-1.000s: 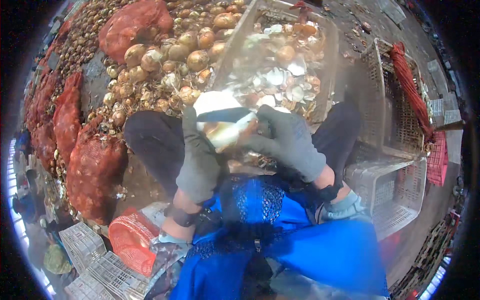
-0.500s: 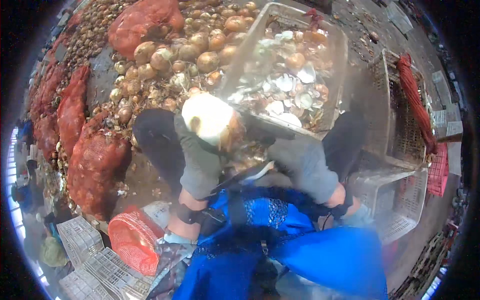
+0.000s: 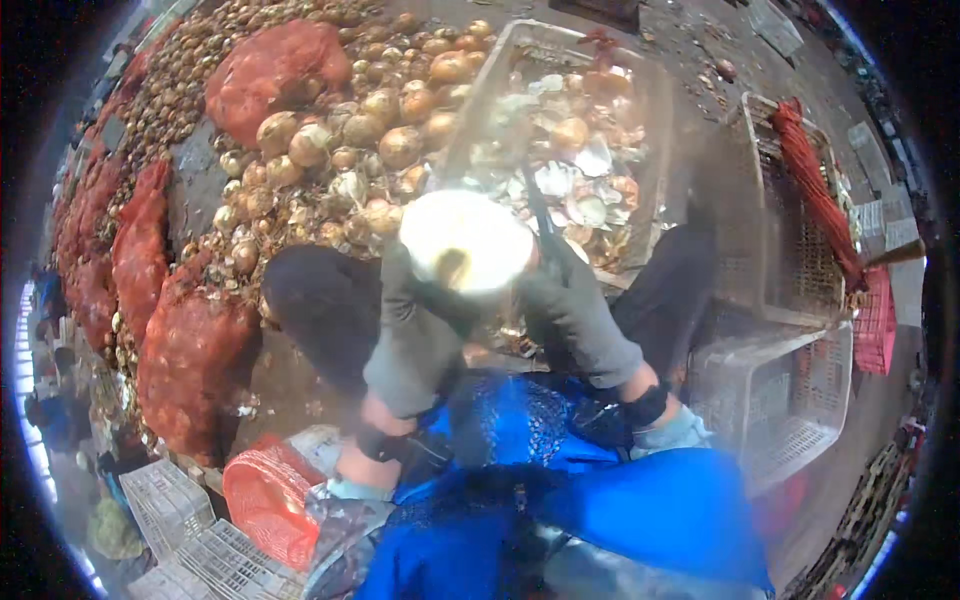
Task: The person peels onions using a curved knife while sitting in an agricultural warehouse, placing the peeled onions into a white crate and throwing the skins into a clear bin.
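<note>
A large pale onion (image 3: 465,240), bright in the light with a dark spot on its near side, is held up before my knees. My gloved left hand (image 3: 415,325) is closed round its left side and underside. My gloved right hand (image 3: 572,315) is closed beside the onion's right edge; whether it touches it I cannot tell. A narrow dark blade, seemingly a knife (image 3: 537,190), rises from the right hand, blurred. Just beyond, a grubby white crate (image 3: 490,85) holds onion peelings and pieces. Many brown onions (image 3: 400,147) lie heaped to its left.
Red mesh sacks (image 3: 195,360) of onions stand at the left, another red sack (image 3: 275,80) lies behind the heap. Empty-looking white crates (image 3: 775,400) stand at the right, one with a red net (image 3: 815,190) over its rim. Stacked crates (image 3: 165,505) are at lower left.
The onion has moved right and slightly nearer, and been turned. My right hand has come up beside it, and the blade now points up and away. My view has shifted slightly.
</note>
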`<action>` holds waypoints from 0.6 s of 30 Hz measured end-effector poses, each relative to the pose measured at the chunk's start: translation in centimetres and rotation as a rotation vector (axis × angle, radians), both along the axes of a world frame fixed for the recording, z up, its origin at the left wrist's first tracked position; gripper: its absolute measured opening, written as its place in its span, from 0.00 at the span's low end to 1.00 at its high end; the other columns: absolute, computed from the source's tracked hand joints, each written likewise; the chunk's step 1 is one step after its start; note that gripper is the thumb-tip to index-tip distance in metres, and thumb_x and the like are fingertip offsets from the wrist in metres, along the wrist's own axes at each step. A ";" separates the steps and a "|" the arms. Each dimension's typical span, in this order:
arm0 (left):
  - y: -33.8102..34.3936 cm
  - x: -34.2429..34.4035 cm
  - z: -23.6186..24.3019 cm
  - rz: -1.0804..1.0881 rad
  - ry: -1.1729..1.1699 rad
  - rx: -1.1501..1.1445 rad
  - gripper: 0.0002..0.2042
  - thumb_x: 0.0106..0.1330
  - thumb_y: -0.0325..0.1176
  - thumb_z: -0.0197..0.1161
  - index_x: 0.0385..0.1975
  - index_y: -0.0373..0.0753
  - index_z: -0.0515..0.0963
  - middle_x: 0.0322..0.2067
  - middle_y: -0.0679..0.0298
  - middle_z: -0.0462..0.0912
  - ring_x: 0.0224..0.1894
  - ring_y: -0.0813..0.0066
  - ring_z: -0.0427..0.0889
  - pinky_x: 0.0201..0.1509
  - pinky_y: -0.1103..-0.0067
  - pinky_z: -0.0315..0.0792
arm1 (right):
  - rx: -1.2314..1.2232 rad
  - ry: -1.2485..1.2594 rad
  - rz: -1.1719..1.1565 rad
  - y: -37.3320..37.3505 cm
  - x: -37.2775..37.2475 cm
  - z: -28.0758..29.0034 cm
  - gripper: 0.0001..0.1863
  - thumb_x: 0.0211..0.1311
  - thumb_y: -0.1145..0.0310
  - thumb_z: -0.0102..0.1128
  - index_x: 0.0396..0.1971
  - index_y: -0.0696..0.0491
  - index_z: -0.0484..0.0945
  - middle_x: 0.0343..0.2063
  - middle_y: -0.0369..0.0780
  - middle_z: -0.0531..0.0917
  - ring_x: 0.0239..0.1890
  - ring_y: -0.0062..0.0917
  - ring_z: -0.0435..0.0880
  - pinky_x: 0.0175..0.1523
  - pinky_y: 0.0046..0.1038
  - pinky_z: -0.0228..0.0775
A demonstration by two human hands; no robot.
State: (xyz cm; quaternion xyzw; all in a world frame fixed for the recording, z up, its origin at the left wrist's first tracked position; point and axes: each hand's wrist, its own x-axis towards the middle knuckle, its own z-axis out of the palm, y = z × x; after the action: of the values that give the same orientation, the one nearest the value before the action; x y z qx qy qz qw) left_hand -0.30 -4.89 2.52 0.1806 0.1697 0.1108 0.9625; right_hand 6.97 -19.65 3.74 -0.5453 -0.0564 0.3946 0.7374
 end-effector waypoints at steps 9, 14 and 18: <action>1.6 -3.3 -1.1 -0.199 0.053 0.347 0.29 0.69 0.53 0.41 0.61 0.36 0.58 0.57 0.56 0.67 0.60 0.60 0.66 0.64 0.68 0.61 | -0.083 -0.066 0.024 -1.2 -1.1 -0.9 0.26 0.49 0.63 0.67 0.46 0.58 0.69 0.25 0.36 0.76 0.25 0.13 0.72 0.27 0.16 0.64; 1.9 -3.3 -3.3 -0.196 0.028 -0.253 0.35 0.63 0.57 0.50 0.62 0.37 0.56 0.58 0.56 0.64 0.60 0.62 0.64 0.63 0.69 0.61 | -0.144 -0.379 0.134 -2.1 -0.9 -2.6 0.28 0.47 0.60 0.67 0.46 0.59 0.70 0.29 0.37 0.77 0.30 0.18 0.74 0.34 0.22 0.68; 0.4 -3.1 -1.1 -0.276 0.043 0.262 0.38 0.63 0.64 0.42 0.61 0.36 0.57 0.56 0.56 0.67 0.58 0.62 0.67 0.61 0.69 0.62 | -0.236 -0.578 0.104 -3.3 1.8 -3.1 0.31 0.46 0.51 0.67 0.45 0.58 0.72 0.30 0.44 0.81 0.34 0.33 0.80 0.39 0.32 0.70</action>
State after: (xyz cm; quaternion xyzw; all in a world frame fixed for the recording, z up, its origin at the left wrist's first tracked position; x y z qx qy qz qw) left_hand -3.36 -4.48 1.47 0.3282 0.1480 -0.0050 0.9329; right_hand 8.76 -22.95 0.66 -0.7129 -0.2454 0.2644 0.6014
